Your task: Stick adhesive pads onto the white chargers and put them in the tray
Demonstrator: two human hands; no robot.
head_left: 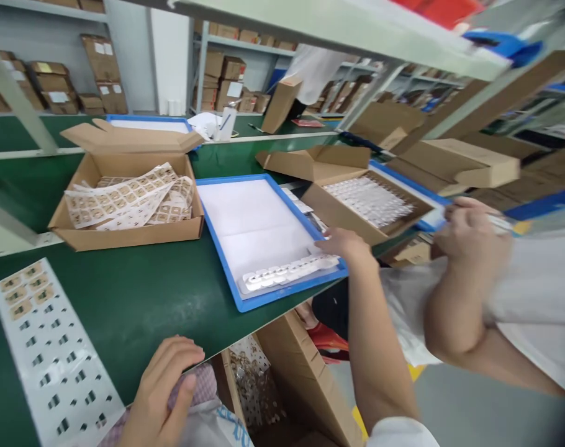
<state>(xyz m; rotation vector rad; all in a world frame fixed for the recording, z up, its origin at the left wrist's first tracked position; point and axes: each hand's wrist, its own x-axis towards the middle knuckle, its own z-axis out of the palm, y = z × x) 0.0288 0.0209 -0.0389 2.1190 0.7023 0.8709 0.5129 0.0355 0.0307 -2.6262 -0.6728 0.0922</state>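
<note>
My right hand (350,248) reaches over the near right corner of a blue-rimmed tray (231,277) with a white lining. Its fingertips are closed at a small white piece (314,249), by the end of a row of white plastic parts (282,273). The thumb side is partly hidden. My left hand (166,388) is at the table's front edge, above a purple checked cloth (196,382), with thumb apart and nothing in it. A sticker sheet (63,354) lies left of that hand, with several tan stickers at its far end.
A carton of sticker strips (128,237) stands at the back left. Right of the tray is a carton of white parts (369,198). Below the edge is an open box (305,379) with scraps. A co-worker's arm (469,292) is close at right. A shelf beam (338,31) crosses overhead.
</note>
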